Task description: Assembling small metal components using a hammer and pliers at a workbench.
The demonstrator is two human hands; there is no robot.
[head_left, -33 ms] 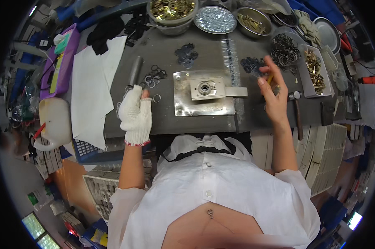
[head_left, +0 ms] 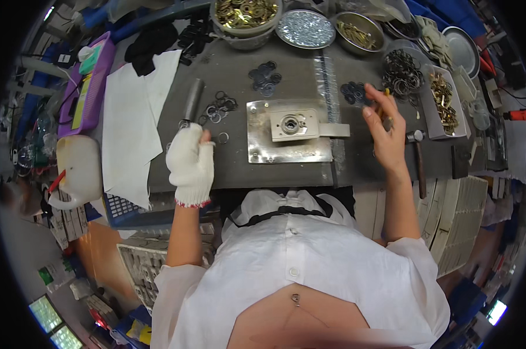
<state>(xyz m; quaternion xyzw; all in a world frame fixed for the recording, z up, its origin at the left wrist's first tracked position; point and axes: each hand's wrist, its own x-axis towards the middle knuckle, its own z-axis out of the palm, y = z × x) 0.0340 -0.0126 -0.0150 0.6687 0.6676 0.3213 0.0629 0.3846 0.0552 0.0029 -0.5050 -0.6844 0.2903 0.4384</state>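
My left hand (head_left: pixel 190 163) wears a white knitted glove with the fingertips bare. Its fingers are curled in, and what they hold, if anything, is hidden. A grey metal rod (head_left: pixel 194 100) reaches away just beyond the fist; whether the hand touches it I cannot tell. Small metal rings (head_left: pixel 221 107) are heaped beside the rod. My bare right hand (head_left: pixel 386 136) has a thin yellow tool (head_left: pixel 385 103) between its fingers, near flat dark washers (head_left: pixel 353 92). Between the hands, a pale metal lock body (head_left: pixel 295 124) with a round opening and side bar lies on a shiny metal plate (head_left: pixel 260 148).
More dark washers (head_left: pixel 265 78) lie beyond the plate. Bowls of brass parts (head_left: pixel 245 13) and silvery parts (head_left: pixel 305 28) line the back. A hammer (head_left: pixel 419 163), a white box of brass pieces (head_left: pixel 443 104) and a dark ring pile (head_left: pixel 402 72) are right; white sheets (head_left: pixel 132 116) are left.
The view has shifted slightly, so the table things appear a little further right. My right fingers have bent slightly around the yellow tool. My left hand looks the same.
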